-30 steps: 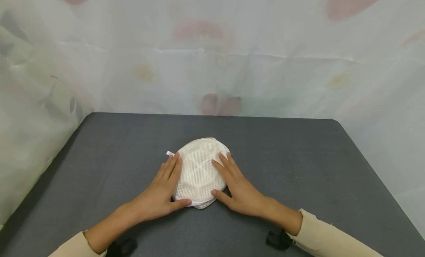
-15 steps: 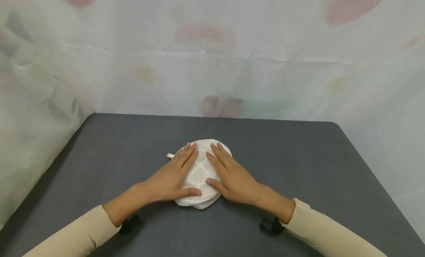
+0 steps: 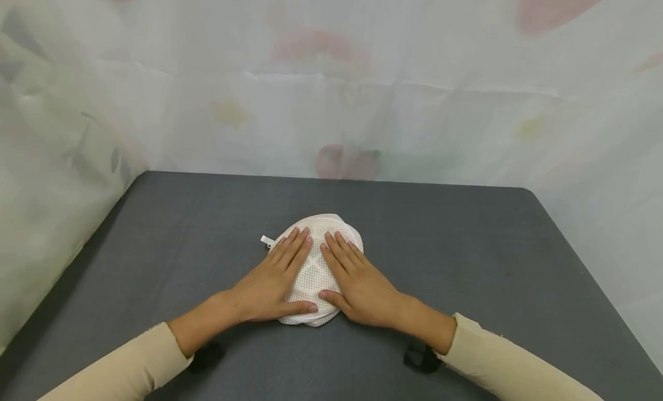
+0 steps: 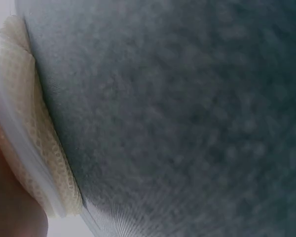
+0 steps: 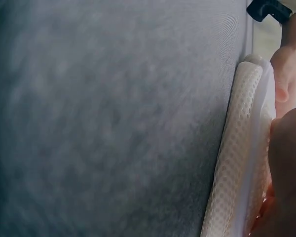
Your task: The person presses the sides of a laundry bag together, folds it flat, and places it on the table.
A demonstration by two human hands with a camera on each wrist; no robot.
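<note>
Head view, and both hands are down flat on the white mesh pouch [image 3: 317, 268], which lies on the dark grey desk [image 3: 466, 263], roughly at its middle and a little toward the person. The left hand [image 3: 271, 283] covers the pouch's left half, fingers [image 3: 295, 248] straight and close together, pointing away from the person, thumb lying along the pouch's near edge. The right hand [image 3: 357, 283] covers the right half the same way, fingers [image 3: 339, 251] straight and flat on the mesh, thumb tip just beside the left thumb. Nothing curled, nothing pinched: palms pressing on top.

A small white tab [image 3: 266, 240] sticks out from the pouch's far-left edge. Cream sleeves [image 3: 129, 369] run back from the pouch toward the person, with a black strap [image 3: 422, 358] at the right wrist.

From the left wrist, the pouch's honeycomb mesh [image 4: 37, 138] and its white rim sit on the desk [image 4: 187, 113]. From the right wrist, the pouch [image 5: 237, 158] shows edge-on, flattened against the desk [image 5: 113, 118].

Behind the pouch, a pale floral curtain [image 3: 331, 90] hangs along the desk's far side.
</note>
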